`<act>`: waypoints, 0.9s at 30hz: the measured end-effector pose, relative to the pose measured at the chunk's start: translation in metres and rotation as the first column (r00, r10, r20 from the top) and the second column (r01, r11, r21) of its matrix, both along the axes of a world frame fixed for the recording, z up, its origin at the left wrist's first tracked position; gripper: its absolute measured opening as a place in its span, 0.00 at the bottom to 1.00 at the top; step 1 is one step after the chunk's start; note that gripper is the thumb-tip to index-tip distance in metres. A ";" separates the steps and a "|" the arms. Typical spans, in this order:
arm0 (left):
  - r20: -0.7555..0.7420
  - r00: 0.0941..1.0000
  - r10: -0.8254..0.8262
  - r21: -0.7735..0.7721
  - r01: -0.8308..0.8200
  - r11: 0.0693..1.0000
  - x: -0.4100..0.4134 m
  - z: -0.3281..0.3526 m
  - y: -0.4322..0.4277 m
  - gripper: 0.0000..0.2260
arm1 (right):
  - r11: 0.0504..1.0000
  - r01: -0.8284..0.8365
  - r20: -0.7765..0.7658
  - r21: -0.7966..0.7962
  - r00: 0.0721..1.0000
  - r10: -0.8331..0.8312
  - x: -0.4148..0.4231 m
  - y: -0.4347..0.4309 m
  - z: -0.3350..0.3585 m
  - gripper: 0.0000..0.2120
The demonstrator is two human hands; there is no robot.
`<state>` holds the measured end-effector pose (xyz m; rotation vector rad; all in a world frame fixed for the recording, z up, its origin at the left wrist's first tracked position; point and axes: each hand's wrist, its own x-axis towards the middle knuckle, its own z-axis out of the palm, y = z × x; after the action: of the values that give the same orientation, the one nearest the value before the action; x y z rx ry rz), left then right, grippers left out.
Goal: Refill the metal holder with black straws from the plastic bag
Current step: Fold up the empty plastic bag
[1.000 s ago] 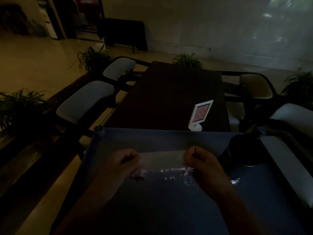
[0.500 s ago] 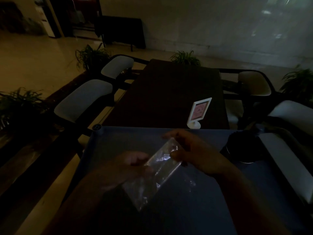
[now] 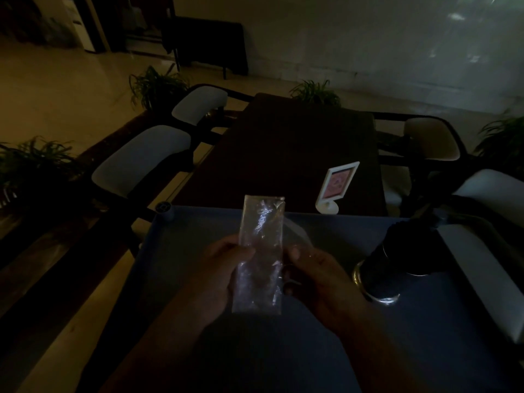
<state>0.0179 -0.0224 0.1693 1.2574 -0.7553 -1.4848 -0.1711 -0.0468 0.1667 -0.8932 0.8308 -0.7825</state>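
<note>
Your hands hold the plastic bag [image 3: 261, 251] upright over the near tray [image 3: 181, 251] — metal holder [image 3: 388, 268] to its right; sign stand [image 3: 338, 185] on the far table [image 3: 283, 154].

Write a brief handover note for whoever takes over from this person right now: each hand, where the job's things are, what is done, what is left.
Left hand: grip on the left edge of the clear plastic bag.
Right hand: grip on its right edge.
The bag is held upright above the blue tray; it looks empty, though the light is dim.
The metal holder stands on the tray to the right, apparently packed with black straws.
Done: probably the refill.
Left: check the bag, then put it away.
</note>
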 end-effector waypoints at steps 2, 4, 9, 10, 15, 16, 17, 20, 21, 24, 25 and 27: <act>0.084 0.996 -0.002 0.030 0.000 1.000 -0.001 -0.003 0.000 0.10 | 0.999 -0.001 -0.095 -0.054 0.996 -0.004 0.001 0.000 0.002 0.14; 0.211 0.976 -0.053 0.033 0.047 0.998 0.000 -0.005 -0.001 0.05 | 0.992 -0.015 -0.216 -0.122 0.976 -0.011 -0.001 0.000 0.003 0.05; 0.326 0.929 -0.174 0.014 0.179 0.984 0.009 -0.001 -0.003 0.10 | 0.972 -0.001 -0.328 -0.234 0.941 -0.078 -0.006 0.003 -0.001 0.09; 0.330 0.924 -0.195 -0.004 0.208 0.978 0.010 -0.001 -0.002 0.12 | 0.971 0.012 -0.324 -0.239 0.942 -0.091 -0.007 0.004 -0.002 0.10; 0.206 0.960 -0.190 -0.040 0.203 0.978 0.014 -0.005 0.002 0.09 | 0.958 0.042 -0.330 -0.285 0.934 -0.139 -0.011 0.006 -0.007 0.07; 0.157 0.965 -0.209 -0.044 0.218 0.975 0.013 -0.006 0.003 0.09 | 0.959 0.050 -0.315 -0.279 0.939 -0.141 -0.012 0.006 -0.008 0.07; 0.100 0.970 -0.220 -0.051 0.226 0.973 0.012 -0.006 0.005 0.10 | 0.962 0.062 -0.286 -0.267 0.948 -0.140 -0.012 0.006 -0.008 0.07; -0.075 0.985 -0.158 -0.058 0.154 0.986 0.008 -0.013 0.009 0.12 | 0.976 0.134 -0.126 -0.170 0.980 -0.156 -0.007 0.006 -0.010 0.10; -0.128 0.987 -0.102 -0.037 0.098 0.995 0.007 -0.017 0.010 0.13 | 0.978 0.158 -0.082 -0.134 0.982 -0.170 -0.006 0.007 -0.011 0.10; -0.178 0.984 0.016 -0.018 -0.019 1.000 0.004 -0.021 0.012 0.07 | 0.971 0.208 -0.043 -0.118 0.976 -0.215 -0.004 0.008 -0.009 0.09; -0.163 0.986 0.032 -0.017 -0.035 0.999 0.005 -0.020 0.012 0.05 | 0.966 0.224 -0.025 -0.126 0.973 -0.229 -0.004 0.007 -0.008 0.09; -0.153 0.987 0.057 -0.014 -0.059 0.998 0.008 -0.019 0.011 0.03 | 0.959 0.247 0.020 -0.138 0.969 -0.247 -0.004 0.007 -0.006 0.10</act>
<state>0.0259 -0.0116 0.1502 1.1282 -0.6252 -1.5039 -0.1746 -0.0402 0.1605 -0.9222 0.9044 -1.0705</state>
